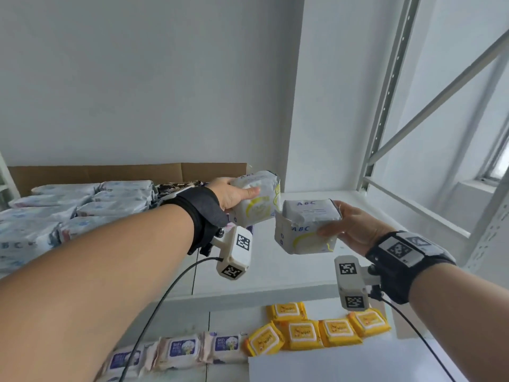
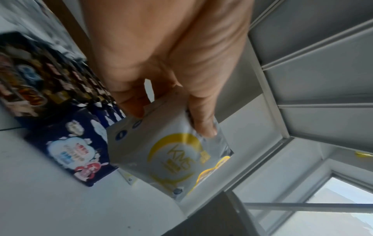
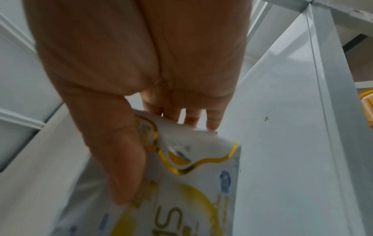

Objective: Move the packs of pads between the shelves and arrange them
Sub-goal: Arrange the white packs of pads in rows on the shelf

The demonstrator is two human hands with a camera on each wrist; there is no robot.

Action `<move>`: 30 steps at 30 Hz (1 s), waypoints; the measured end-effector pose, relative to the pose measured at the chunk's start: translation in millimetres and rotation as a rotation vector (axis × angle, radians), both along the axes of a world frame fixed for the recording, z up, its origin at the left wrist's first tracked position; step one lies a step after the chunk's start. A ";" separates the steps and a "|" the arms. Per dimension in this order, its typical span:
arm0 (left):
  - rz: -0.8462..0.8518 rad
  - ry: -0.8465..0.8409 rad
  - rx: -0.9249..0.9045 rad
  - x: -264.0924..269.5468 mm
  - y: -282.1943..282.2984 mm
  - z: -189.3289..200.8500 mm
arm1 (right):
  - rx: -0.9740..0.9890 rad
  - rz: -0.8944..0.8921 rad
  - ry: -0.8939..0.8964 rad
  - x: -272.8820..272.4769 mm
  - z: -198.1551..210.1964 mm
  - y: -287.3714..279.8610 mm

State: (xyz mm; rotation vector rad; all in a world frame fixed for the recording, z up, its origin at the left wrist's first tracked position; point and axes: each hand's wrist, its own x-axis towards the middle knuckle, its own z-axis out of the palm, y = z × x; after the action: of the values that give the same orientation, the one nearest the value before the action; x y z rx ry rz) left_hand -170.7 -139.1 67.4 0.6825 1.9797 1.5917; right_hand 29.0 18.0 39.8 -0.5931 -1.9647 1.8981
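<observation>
While the left hand (image 1: 230,193) gripped one white pack of pads (image 1: 257,199) above the shelf (image 1: 275,271), the right hand (image 1: 351,226) clasped another pack (image 1: 307,227) just beside it.

"ABC" in blue on top and front of the pad pack (image 1: 308,227) over the upper shelf's (image 1: 275,271) front edge. "KMS" in gold on the other pack (image 2: 171,158). "wipes" on yellow packs (image 1: 303,333) on the lower shelf (image 1: 358,362); "BABY" on purple-label packs (image 1: 181,347), bottom edge.
</observation>
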 end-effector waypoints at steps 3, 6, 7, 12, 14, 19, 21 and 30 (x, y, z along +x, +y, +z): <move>-0.086 0.015 0.001 -39.6 18.5 1.3 | -0.015 -0.126 -0.011 -31.4 -9.1 3.9; -0.176 0.018 -0.008 -76.9 36.1 0.6 | -0.034 -0.224 -0.012 -59.1 -12.7 3.7; -0.208 0.017 -0.013 -87.7 41.2 0.4 | -0.039 -0.254 -0.008 -67.5 -14.3 3.5; -0.310 0.022 -0.029 -119.0 66.5 -4.5 | -0.059 -0.377 -0.046 -90.6 -20.8 3.8; -0.341 0.039 -0.045 -124.1 79.0 -6.7 | -0.040 -0.426 -0.089 -93.4 -23.2 10.5; -0.389 0.074 -0.096 -129.0 116.9 -14.9 | 0.013 -0.487 -0.186 -101.2 -30.8 37.3; -0.394 0.111 -0.131 -133.0 133.6 -18.1 | 0.036 -0.469 -0.220 -109.9 -34.7 49.0; -0.438 0.482 -0.583 -144.3 195.2 -41.6 | 0.016 -0.241 -0.357 -163.0 -76.3 106.5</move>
State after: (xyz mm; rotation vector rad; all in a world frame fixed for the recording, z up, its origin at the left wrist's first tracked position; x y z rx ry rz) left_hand -314.9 56.1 25.8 1.2146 2.2567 0.5778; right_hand -134.0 124.5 -36.5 -1.1757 -1.9997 1.7175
